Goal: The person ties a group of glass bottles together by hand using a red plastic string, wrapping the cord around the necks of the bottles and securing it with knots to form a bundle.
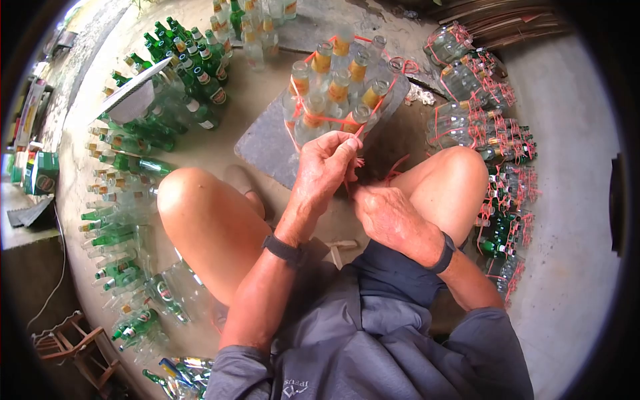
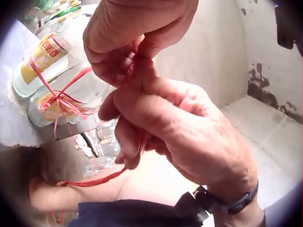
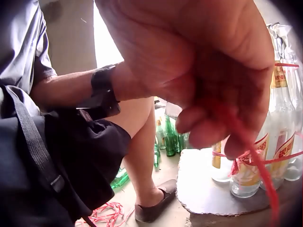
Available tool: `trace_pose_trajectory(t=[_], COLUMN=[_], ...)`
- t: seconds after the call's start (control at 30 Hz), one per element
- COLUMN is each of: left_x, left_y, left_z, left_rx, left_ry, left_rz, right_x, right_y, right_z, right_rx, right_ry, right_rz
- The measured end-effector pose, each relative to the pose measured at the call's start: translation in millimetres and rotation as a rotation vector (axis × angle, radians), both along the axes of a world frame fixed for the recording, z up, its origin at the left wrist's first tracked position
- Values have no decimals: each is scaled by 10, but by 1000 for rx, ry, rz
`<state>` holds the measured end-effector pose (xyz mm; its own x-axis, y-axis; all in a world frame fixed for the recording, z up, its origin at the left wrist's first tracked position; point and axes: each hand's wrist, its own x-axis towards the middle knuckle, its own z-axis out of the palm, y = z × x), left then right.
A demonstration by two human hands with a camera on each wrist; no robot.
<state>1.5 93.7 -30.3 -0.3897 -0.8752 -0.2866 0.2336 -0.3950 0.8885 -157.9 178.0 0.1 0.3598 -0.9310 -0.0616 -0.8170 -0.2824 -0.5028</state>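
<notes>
Clear bottles with yellow-orange labels (image 1: 338,87) stand grouped on a grey slab (image 1: 259,143), red string (image 1: 327,119) running round them. At the near side of the group, the left hand (image 1: 323,167) pinches red string between thumb and fingers. Just below and to its right, the right hand (image 1: 395,215) has its fingers curled round the string. Both hands meet at the string in the left wrist view, the left hand (image 2: 142,30) above the right hand (image 2: 180,127); a red strand (image 2: 97,182) trails below. A strand (image 3: 262,172) hangs from the right hand (image 3: 199,42) in the right wrist view.
Green and clear bottles (image 1: 137,163) cover the floor at the left. Bundles of bottles tied with red string (image 1: 460,127) line the right side by the wall. Bent knees (image 1: 193,193) flank the arms. A wooden stool (image 1: 77,343) is at lower left.
</notes>
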Motion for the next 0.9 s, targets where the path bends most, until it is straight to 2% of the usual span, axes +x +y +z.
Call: trace_pose_trajectory(t=[0.07, 0.13, 0.17, 0.27, 0.33, 0.4, 0.57, 0.63, 0.67, 0.73, 0.77, 0.9], left_x=[-4, 41, 41, 89, 94, 112, 90, 78, 72, 85, 95, 110], left_y=[-16, -55, -69, -117, -136, -131, -157, -154, -146, -140, -146, -175], left_z=[-29, -10, -52, -34, -64, -42, -121, -121, -118, -89, -126, -212], left_rx=[22, -53, -72, -117, -165, -207, -307, -376, -373, -379, -377, -430], left_ry=[26, -134, -147, -218, -219, -286, -354, -449, -448, -495, -498, -487], left_rz=[34, 32, 56, 47, 76, 95, 174, 214, 213, 222, 226, 241], right_x=[6, 43, 70, 241, 292, 308, 303, 358, 402, 489, 479, 465], right_y=[83, 150, 182, 303, 431, 541, 504, 424, 427, 423, 408, 431], right_z=[35, 60, 109, 232, 199, 112, 237, 315, 314, 305, 313, 286], right_rx=[73, 224, 366, 450, 455, 245, 240, 555, 558, 553, 499, 527], right_ry=[10, -131, -108, -224, -220, -200, -244, -387, -387, -546, -443, -471], right_rz=[60, 168, 188, 276, 298, 409, 434, 442, 440, 467, 485, 433])
